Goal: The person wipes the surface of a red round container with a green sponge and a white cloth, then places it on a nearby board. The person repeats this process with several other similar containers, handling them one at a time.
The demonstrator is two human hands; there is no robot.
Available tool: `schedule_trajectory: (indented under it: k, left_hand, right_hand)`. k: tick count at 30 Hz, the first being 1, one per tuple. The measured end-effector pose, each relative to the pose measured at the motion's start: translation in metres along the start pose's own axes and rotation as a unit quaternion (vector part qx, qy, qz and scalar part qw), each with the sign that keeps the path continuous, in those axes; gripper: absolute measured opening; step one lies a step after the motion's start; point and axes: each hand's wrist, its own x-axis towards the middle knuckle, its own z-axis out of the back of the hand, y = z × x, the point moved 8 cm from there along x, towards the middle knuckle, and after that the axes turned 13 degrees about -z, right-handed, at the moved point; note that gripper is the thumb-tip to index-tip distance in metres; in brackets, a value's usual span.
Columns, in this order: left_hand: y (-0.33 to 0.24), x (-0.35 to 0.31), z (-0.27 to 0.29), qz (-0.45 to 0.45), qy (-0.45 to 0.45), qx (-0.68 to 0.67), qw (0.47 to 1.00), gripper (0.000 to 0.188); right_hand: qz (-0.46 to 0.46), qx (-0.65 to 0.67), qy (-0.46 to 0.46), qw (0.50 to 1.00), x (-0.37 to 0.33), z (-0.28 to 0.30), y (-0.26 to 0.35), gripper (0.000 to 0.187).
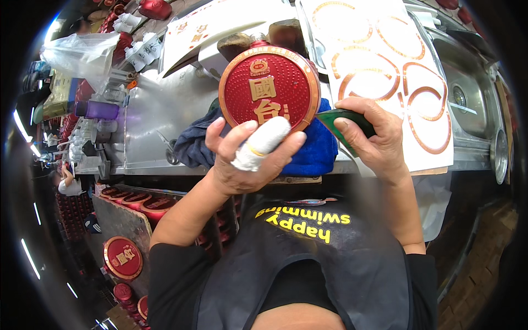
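Observation:
A flat round red bottle (291, 82) faces up, with raised gold characters and a gold-orange band around its rim. My left hand (234, 159) grips its lower edge, fingers spread over the front. One finger wears a white wrap (258, 147) held by a yellow band. Pinched in my right hand (379, 137) is a flat green scraper (344, 125), its tip at the bottle's right rim. Beneath the bottle are a blue cloth (313, 157) and a grey-blue cloth (192, 143). Two dark blocks (287, 36) flank the bottle's neck.
White sheets (410, 129) with orange-gold ring strips lie right, beside a metal sink (467, 91). Scissors (169, 147) rest on the metal bench (146, 121) at left. A purple container (96, 110) stands farther left. More red bottles (124, 257) fill the lower left.

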Motion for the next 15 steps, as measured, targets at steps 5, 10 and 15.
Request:
schedule_trajectory:
  k: [5,10,15]
  left_hand:
    - [0.002,0.009,-0.009,-0.018,0.026,0.016,0.999,0.036]
    - [0.008,0.011,-0.003,-0.04,0.007,0.0,0.999,0.036]
    - [0.0,0.014,-0.017,-0.104,0.057,-0.016,0.993,0.041]
  right_hand:
    - [-0.082,0.011,-0.037,0.996,-0.005,0.009,-0.015,0.021]
    - [-0.122,0.024,-0.055,0.991,-0.008,0.01,-0.022,0.021]
    - [-0.116,0.021,-0.043,0.992,-0.011,0.007,-0.025,0.021]
